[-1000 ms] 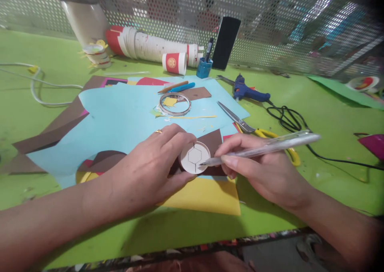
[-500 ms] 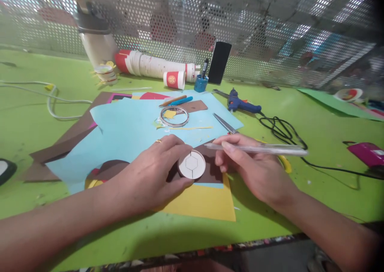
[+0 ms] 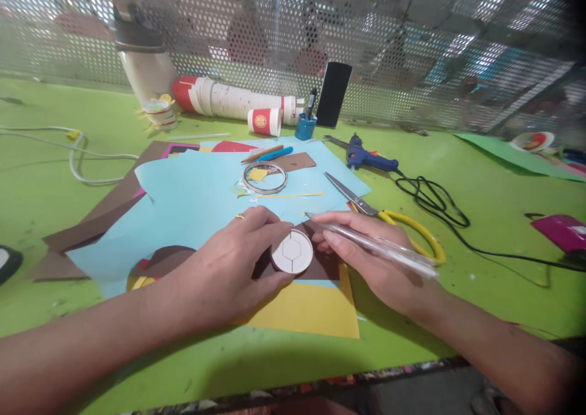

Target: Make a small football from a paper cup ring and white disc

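Between the thumb and fingers of my left hand (image 3: 233, 259) is a small round white disc with a raised rim (image 3: 297, 259), perhaps the bottom of a paper cup. A hexagon is drawn on its face, with one line running up from it and one down. My right hand (image 3: 366, 250) grips a clear pen (image 3: 361, 238), its tip pointing left and held just off the disc. Brown paper (image 3: 327, 262) and yellow paper (image 3: 311, 311) lie beneath the hands. Scissors with yellow handles (image 3: 357, 196) rest just beyond my right hand.
Light blue paper (image 3: 192, 201) carries a tape ring (image 3: 284, 180) and two pens. Behind are stacked paper cups (image 3: 229, 97), a red-and-white cup (image 3: 264, 122), a blue pot (image 3: 305, 127) and a phone (image 3: 334, 94). At right sits a blue glue gun (image 3: 366, 155) with its black cord.
My right hand has turned the pen so its back end is lower and its tip higher. More of the scissors' yellow handles now shows. The left hand and disc stay almost still.
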Available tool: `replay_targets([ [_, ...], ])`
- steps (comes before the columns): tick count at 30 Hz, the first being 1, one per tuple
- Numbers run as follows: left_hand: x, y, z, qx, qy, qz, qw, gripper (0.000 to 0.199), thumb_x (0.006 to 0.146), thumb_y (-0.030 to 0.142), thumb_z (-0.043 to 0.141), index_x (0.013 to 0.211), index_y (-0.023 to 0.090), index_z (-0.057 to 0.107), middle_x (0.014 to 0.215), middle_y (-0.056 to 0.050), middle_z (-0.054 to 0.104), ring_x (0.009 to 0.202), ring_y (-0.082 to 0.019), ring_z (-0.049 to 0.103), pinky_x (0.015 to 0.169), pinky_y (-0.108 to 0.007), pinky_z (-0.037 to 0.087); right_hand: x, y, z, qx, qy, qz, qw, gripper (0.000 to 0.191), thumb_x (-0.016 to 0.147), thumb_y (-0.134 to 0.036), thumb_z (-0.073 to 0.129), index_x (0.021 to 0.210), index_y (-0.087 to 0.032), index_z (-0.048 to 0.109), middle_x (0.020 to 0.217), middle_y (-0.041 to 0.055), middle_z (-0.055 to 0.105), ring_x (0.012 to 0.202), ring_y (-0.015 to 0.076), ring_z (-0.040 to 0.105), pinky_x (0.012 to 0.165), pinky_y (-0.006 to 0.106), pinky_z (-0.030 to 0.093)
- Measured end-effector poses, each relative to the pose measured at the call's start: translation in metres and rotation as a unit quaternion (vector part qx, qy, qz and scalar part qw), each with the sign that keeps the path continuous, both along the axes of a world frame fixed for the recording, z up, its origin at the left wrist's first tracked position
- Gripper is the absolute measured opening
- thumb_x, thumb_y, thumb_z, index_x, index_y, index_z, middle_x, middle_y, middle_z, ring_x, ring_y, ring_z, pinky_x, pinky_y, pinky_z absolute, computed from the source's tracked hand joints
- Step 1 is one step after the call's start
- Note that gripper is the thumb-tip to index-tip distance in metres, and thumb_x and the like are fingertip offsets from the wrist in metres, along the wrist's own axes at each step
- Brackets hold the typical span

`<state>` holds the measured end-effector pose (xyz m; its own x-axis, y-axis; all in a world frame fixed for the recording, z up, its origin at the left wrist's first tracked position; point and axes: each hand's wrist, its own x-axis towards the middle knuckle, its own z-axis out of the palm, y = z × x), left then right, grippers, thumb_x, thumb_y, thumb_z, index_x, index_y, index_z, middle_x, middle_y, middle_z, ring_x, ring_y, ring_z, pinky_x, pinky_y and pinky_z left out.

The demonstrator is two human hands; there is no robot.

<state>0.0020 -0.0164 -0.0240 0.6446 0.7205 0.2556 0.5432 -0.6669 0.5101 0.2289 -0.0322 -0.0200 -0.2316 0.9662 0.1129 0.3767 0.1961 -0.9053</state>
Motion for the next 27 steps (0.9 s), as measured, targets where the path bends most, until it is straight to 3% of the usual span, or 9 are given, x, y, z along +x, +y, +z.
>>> replay_targets([
  [10, -0.0009, -0.0015, 0.0021, -0.015, -0.001, 0.004, 1.000, 0.017, 0.089, 0.023, 0.057, 0.104, 0.019, 0.062, 0.105, -0.008, 0.059, 0.097, -0.023, 0.058, 0.082, -0.038, 0.051, -0.0013, 0.0005, 0.0019, 0.004, -0.042, 0.008, 0.999, 0.024, 0.092, -0.024, 0.060, 0.113, -0.022, 0.069, 0.105, 0.0043, 0.077, 0.091, 0.0206, 0.074, 0.078, 0.033, 0.061],
  [20, -0.0020, -0.0025, -0.0012, 0.016, 0.017, 0.002, 1.000, 0.041, 0.088, 0.022, 0.055, 0.128, 0.014, 0.051, 0.114, -0.011, 0.058, 0.104, -0.027, 0.055, 0.089, -0.044, 0.048, 0.0010, 0.0006, 0.0000, -0.002, -0.038, 0.016, 0.999, 0.022, 0.093, -0.024, 0.059, 0.113, -0.023, 0.068, 0.106, 0.0031, 0.077, 0.091, 0.0199, 0.074, 0.079, 0.032, 0.060],
  [27, -0.0003, -0.0030, -0.0015, 0.014, 0.025, 0.008, 1.000, 0.035, 0.086, 0.025, 0.058, 0.119, 0.014, 0.054, 0.111, -0.013, 0.059, 0.102, -0.029, 0.055, 0.085, -0.045, 0.048, -0.0023, 0.0012, 0.0009, 0.005, -0.023, 0.015, 1.000, 0.022, 0.092, -0.019, 0.059, 0.111, -0.020, 0.068, 0.099, 0.0030, 0.078, 0.090, 0.0170, 0.075, 0.081, 0.028, 0.060],
])
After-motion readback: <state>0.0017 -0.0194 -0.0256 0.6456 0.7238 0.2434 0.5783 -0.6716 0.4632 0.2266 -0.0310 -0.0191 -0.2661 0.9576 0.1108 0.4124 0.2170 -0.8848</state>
